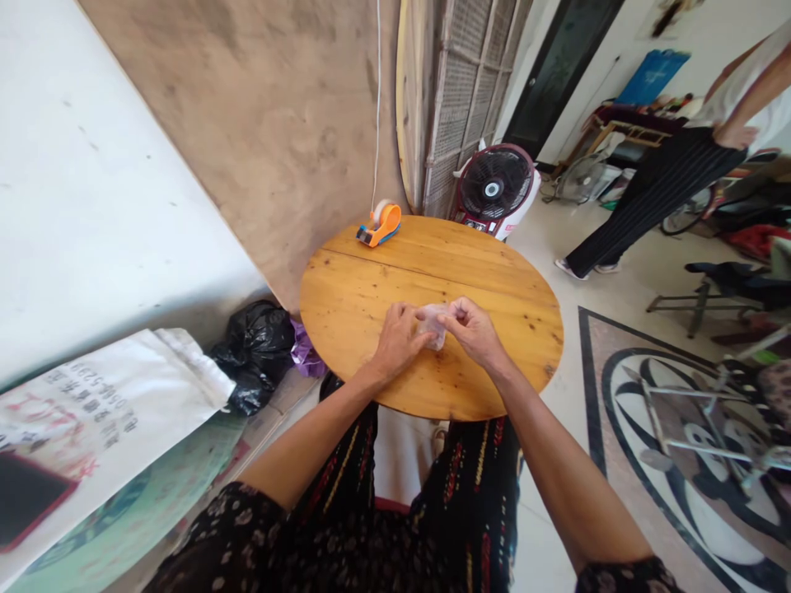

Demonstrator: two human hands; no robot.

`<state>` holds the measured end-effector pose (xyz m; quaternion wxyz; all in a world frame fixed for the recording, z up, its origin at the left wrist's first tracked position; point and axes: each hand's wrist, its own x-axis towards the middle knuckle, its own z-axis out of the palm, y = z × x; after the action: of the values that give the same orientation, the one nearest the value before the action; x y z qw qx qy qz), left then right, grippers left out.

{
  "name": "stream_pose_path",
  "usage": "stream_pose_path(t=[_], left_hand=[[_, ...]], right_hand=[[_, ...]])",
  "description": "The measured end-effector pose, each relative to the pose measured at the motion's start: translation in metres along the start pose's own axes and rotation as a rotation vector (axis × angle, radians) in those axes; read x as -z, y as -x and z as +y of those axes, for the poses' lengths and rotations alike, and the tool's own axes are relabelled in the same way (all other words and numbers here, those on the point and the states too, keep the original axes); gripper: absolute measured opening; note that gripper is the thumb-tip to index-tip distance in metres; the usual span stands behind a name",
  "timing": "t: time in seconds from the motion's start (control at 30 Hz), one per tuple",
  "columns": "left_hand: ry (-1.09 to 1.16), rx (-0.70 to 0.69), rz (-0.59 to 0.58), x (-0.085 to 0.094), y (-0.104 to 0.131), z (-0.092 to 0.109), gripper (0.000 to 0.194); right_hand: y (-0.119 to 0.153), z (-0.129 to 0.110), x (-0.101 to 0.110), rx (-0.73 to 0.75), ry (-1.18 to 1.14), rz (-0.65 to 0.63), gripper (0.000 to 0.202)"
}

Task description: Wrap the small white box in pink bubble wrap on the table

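A small, clear, crumpled plastic piece (434,327) is between my hands, just above or on the round wooden table (346,305). My left hand (400,336) has its fingers closed on the plastic's left side. On the other side, my right hand (470,328) pinches its right edge between thumb and forefinger. An orange tape dispenser (386,222) holding a roll of tape stands at the table's far left edge, apart from both hands.
Behind the table is a fan (493,189). A person in black trousers (655,193) stands at the right. Black bags (259,346) and a white sack (124,403) lie at the left. A wooden board (265,123) leans behind the table. Metal-framed chairs are at the right.
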<state>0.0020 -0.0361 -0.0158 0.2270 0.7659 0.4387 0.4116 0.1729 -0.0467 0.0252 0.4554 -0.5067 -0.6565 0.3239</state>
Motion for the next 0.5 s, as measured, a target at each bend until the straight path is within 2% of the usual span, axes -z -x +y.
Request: stream_pose_path(t=[0.1, 0.17, 0.23, 0.37, 0.5], left_hand=[[0.014, -0.015, 0.083, -0.003, 0.002, -0.002, 0.049], [0.03, -0.041, 0.079, -0.003, 0.001, -0.003, 0.066], [0.025, -0.063, 0.039, -0.001, -0.001, -0.003, 0.072], [-0.028, -0.125, -0.051, 0.003, -0.006, -0.003, 0.049], [-0.062, -0.189, -0.073, 0.006, -0.007, -0.004, 0.026]], right_hand=[[0.003, -0.002, 0.0, 0.023, 0.05, -0.018, 0.028], [0.005, -0.004, -0.001, 0.044, 0.083, -0.024, 0.026], [0.008, -0.005, -0.001, 0.053, 0.092, -0.03, 0.024], [0.017, -0.001, -0.002, 0.044, 0.035, -0.062, 0.026], [0.024, 0.002, -0.003, 0.093, 0.069, -0.044, 0.018]])
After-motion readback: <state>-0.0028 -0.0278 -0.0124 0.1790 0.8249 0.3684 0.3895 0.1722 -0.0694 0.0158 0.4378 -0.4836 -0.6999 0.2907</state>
